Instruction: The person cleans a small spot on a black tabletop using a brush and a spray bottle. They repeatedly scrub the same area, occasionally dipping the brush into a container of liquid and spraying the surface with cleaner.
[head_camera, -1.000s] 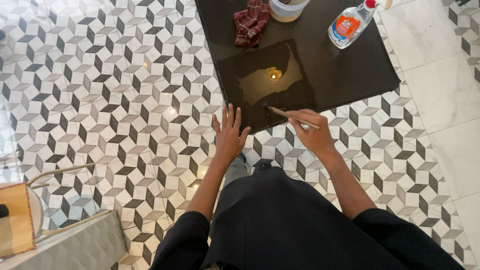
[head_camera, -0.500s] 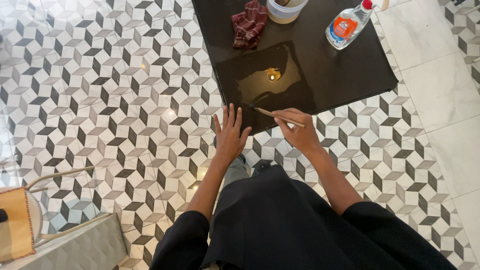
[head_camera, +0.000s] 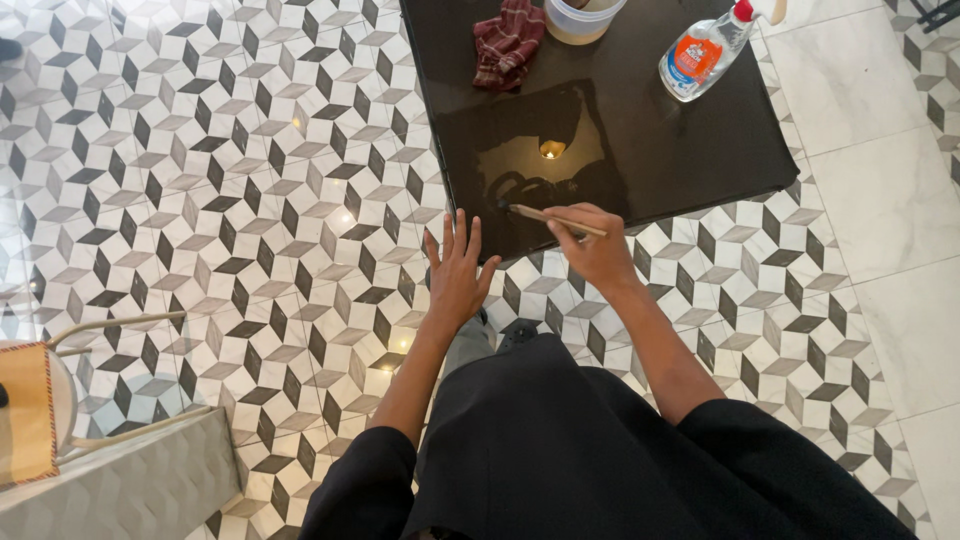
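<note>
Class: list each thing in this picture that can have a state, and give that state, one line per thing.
Right hand: closed around the brush.
Brush: tilted, tip on the table.
Left hand: open, fingers spread, holding nothing.
Black table: glossy wet patch near the brush.
Spray bottle: lying down.
Red cloth: crumpled.

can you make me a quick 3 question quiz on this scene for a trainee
1. True or false: the right hand holds a thin brush with its tip on the black table.
2. Which hand is spread flat and holds nothing, off the table's near corner?
3. What lies nearest the red checked cloth? A) the spray bottle B) the plastic tub C) the left hand

Key: 1 true; 2 the left hand; 3 B
</note>
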